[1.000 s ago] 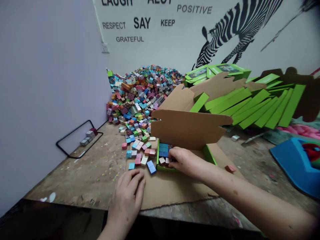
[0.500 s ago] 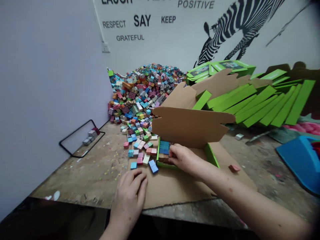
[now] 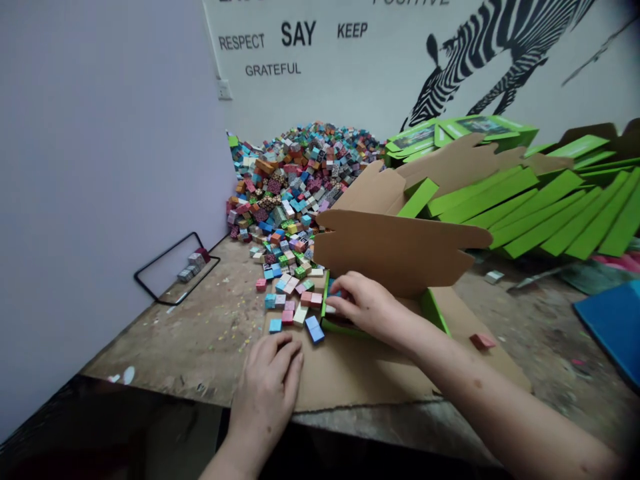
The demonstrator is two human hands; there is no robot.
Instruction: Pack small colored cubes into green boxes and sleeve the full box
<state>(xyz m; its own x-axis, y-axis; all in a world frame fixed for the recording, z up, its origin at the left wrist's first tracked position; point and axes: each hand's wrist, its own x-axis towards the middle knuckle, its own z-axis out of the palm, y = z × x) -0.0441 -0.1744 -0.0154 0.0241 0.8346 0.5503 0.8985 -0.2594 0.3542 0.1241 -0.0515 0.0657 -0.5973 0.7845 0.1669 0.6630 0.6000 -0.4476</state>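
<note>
My right hand (image 3: 357, 301) reaches into the left end of an open green box (image 3: 435, 312), its thumb and fingers apart over the blocks inside, which it mostly covers. The brown lid (image 3: 400, 248) of the box stands raised behind it. My left hand (image 3: 273, 370) rests on the edge of the cardboard sheet (image 3: 360, 380), fingers loosely spread and holding nothing. Just beyond its fingertips lie a blue block pair (image 3: 315, 329), a light blue block (image 3: 275, 325) and a pale block (image 3: 300, 315).
A large heap of coloured blocks (image 3: 295, 180) rises against the wall. Green boxes (image 3: 530, 207) lean at the right, near a blue container (image 3: 613, 327). A black wire frame (image 3: 150, 293) surrounds a few blocks at left. One reddish block (image 3: 483, 341) lies right of the box.
My right hand has shifted slightly within the box and its fingers have spread from a closed pinch. My left hand stays at the cardboard's edge. The whole view has moved a little.
</note>
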